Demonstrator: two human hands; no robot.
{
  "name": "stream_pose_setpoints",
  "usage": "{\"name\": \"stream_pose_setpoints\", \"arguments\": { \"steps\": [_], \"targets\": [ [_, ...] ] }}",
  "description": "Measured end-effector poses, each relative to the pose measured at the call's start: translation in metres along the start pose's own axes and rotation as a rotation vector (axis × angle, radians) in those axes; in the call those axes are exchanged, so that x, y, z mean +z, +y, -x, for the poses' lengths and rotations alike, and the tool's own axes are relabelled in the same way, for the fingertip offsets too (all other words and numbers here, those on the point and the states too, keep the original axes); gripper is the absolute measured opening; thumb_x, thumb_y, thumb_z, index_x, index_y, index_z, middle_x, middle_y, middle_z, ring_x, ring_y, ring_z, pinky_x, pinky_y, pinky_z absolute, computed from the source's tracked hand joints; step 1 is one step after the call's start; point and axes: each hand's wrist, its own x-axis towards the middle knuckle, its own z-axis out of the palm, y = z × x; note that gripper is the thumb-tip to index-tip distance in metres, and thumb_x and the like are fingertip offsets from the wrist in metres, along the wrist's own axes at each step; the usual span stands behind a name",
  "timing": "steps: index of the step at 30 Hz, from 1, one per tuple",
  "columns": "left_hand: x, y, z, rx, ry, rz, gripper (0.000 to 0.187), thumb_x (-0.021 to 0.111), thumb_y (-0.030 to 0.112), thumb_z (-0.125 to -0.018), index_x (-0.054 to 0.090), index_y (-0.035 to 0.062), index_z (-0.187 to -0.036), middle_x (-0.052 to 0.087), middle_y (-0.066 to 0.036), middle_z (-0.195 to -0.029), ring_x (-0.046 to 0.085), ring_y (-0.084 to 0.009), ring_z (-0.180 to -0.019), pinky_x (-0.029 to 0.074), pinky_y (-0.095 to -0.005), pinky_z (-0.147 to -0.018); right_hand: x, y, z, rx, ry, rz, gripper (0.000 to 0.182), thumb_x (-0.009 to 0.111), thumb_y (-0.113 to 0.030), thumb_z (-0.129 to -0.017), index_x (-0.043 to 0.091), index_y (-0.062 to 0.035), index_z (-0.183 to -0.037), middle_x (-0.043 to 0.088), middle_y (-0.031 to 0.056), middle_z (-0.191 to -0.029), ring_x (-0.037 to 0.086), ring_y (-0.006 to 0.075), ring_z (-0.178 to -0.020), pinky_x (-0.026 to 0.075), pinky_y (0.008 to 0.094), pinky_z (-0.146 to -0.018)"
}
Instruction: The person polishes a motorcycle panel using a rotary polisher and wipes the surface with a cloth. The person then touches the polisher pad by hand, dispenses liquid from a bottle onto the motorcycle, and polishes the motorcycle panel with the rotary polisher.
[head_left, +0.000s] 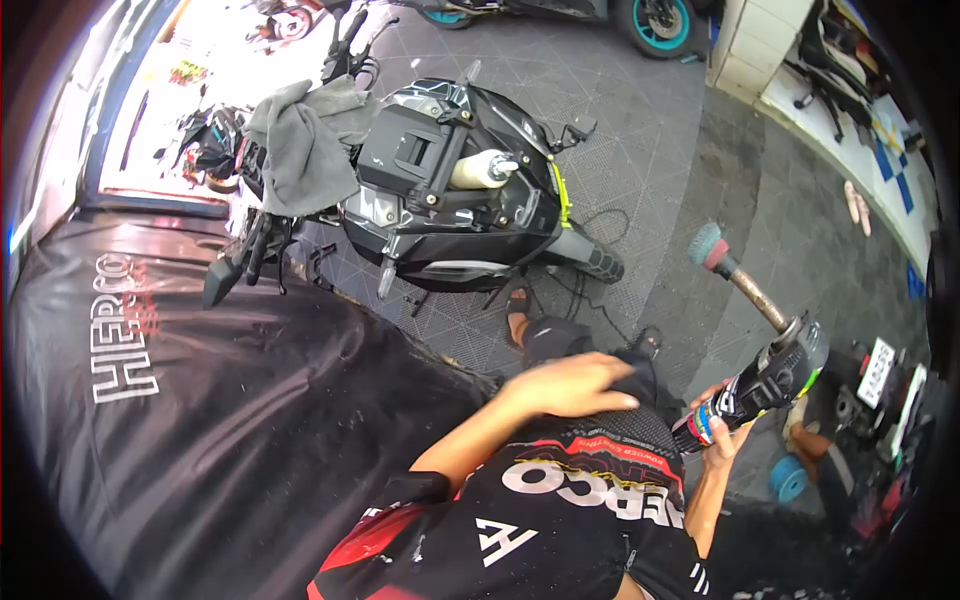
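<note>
My right hand (718, 430) grips the handle of a polisher (765, 380), held out at my right side. A long metal shaft (757, 300) runs from it to a small teal and red pad (708, 246), raised above the floor. In front of my waist, my left hand (580, 387) is flat with its fingers stretched out, holding nothing; its fingertips are slightly blurred. Ahead stands a black motorcycle (450, 235). On its tail lies a bottle of pale liquid (484, 170), and a grey towel (312, 145) is draped farther forward over it.
A black HERCO sheet (260, 430) spreads along my left. A cable (575, 305) trails over the tiled floor by my feet. On the right are a blue disc (788, 480), a person's leg (815, 445) and a motorcycle with a licence plate (876, 373). Another motorcycle (655, 22) stands beyond.
</note>
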Motion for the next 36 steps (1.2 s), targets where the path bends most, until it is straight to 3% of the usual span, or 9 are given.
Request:
{"name": "stream_pose_setpoints", "arguments": {
  "steps": [5,6,7,10,13,17,20,24,36],
  "targets": [
    [0.051,0.097,-0.092,0.275,0.252,0.15,0.104,0.071,0.056,-0.096,0.023,-0.009,-0.162,0.033,-0.033,-0.165,0.034,-0.0445,-0.154,0.03,-0.0509,-0.126,-0.054,-0.018,-0.022,-0.068,-0.174,0.091,0.091,0.09,-0.025,-0.073,0.041,-0.0009,-0.145,0.065,0.0188,-0.109,0.07,0.0304,-0.09,0.06,0.0443,-0.082],
    [0.057,0.104,-0.095,0.309,0.254,0.173,0.106,0.074,0.053,-0.094,0.021,-0.0078,-0.163,0.036,-0.032,-0.163,0.035,-0.044,-0.153,0.031,-0.0511,-0.125,-0.06,-0.013,-0.018,-0.085,-0.203,0.092,0.099,0.093,-0.031,-0.072,0.037,-0.0016,-0.148,0.063,0.0176,-0.114,0.069,0.0291,-0.093,0.06,0.0437,-0.084],
    [0.059,0.113,-0.104,0.34,0.26,0.18,0.105,0.075,0.05,-0.094,0.021,-0.0072,-0.163,0.041,-0.03,-0.159,0.041,-0.0432,-0.149,0.034,-0.0506,-0.123,-0.073,-0.014,-0.016,-0.109,-0.172,0.119,0.101,0.091,-0.021,-0.071,0.034,-0.0008,-0.152,0.062,0.0181,-0.124,0.069,0.0308,-0.103,0.059,0.0446,-0.092],
    [0.077,0.136,-0.122,0.271,0.315,0.293,0.102,0.077,0.046,-0.092,0.025,-0.0071,-0.161,0.049,-0.027,-0.149,0.049,-0.042,-0.138,0.039,-0.0484,-0.118,-0.108,-0.017,-0.026,-0.101,-0.216,0.211,0.101,0.084,-0.006,-0.068,0.033,0.0028,-0.155,0.059,0.0187,-0.138,0.065,0.0305,-0.121,0.053,0.0448,-0.107],
    [0.078,0.141,-0.134,0.343,0.426,0.226,0.099,0.078,0.045,-0.092,0.028,-0.0074,-0.16,0.052,-0.027,-0.146,0.05,-0.0416,-0.137,0.039,-0.0472,-0.117,-0.131,-0.026,-0.044,-0.033,-0.393,0.309,0.076,0.078,-0.002,-0.067,0.052,0.0051,-0.139,0.068,0.0153,-0.121,0.071,0.0256,-0.104,0.059,0.0407,-0.092],
    [0.081,0.148,-0.138,0.248,0.412,0.39,0.09,0.078,0.042,-0.094,0.035,-0.0077,-0.156,0.052,-0.027,-0.147,0.049,-0.0395,-0.139,0.038,-0.0467,-0.118,-0.113,-0.06,-0.064,-0.034,-0.484,0.34,0.074,0.076,-0.002,-0.071,0.045,0.001,-0.139,0.066,0.0106,-0.108,0.067,0.0183,-0.085,0.057,0.0319,-0.076],
    [0.092,0.144,-0.144,0.26,0.493,0.398,0.085,0.077,0.04,-0.094,0.04,-0.0077,-0.153,0.052,-0.025,-0.147,0.049,-0.038,-0.139,0.037,-0.0462,-0.119,-0.117,-0.071,-0.074,0.124,-0.575,0.324,0.072,0.083,-0.005,-0.071,0.05,0.0012,-0.135,0.066,0.0098,-0.111,0.068,0.0189,-0.091,0.058,0.0329,-0.081],
    [0.1,0.141,-0.147,0.241,0.6,0.409,0.082,0.078,0.039,-0.094,0.043,-0.008,-0.151,0.053,-0.024,-0.145,0.05,-0.038,-0.138,0.038,-0.0456,-0.118,-0.112,-0.069,-0.085,0.004,-0.584,0.329,0.087,0.082,-0.002,-0.068,0.04,0.002,-0.144,0.064,0.0146,-0.12,0.069,0.0234,-0.1,0.058,0.0372,-0.087],
    [0.111,0.139,-0.144,0.198,0.718,0.439,0.075,0.074,0.04,-0.098,0.044,-0.0054,-0.151,0.051,-0.022,-0.148,0.046,-0.0372,-0.143,0.034,-0.0467,-0.122,-0.111,-0.066,-0.105,0.177,-0.701,0.284,0.072,0.082,0.0,-0.07,0.051,0.0028,-0.134,0.067,0.011,-0.114,0.069,0.0198,-0.095,0.058,0.0346,-0.083]
  ]
}}
